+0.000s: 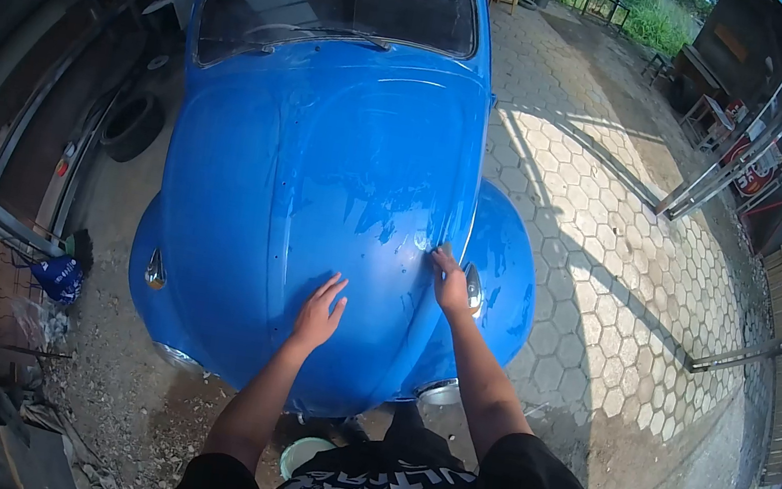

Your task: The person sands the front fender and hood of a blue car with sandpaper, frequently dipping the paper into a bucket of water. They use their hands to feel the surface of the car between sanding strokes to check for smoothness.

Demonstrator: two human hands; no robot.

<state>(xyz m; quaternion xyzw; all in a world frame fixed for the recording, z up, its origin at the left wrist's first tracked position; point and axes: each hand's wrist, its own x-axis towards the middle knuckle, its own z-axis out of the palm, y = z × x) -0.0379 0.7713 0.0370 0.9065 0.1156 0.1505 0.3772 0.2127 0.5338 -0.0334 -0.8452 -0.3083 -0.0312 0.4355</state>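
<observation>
A blue rounded car (214, 208) fills the middle of the view, with wet streaks and shiny patches on its front hood (350, 178). My left hand (319, 313) is over the lower part of the hood, fingers spread and nothing in them. Farther right, my right hand (449, 282) is closed at the hood's side edge, beside the chrome-trimmed lamp (474, 289) on the fender. A small greyish flat piece (444, 250) shows at its fingertips; its kind is too small to make out. Part of it is hidden by the fingers.
A pale green bucket (307, 457) stands on the ground below the car's front. Hexagonal paving (644, 313) runs along the right, with a metal frame (727, 163) beyond. On the left are a tire (132, 127) and a blue bag (57, 278).
</observation>
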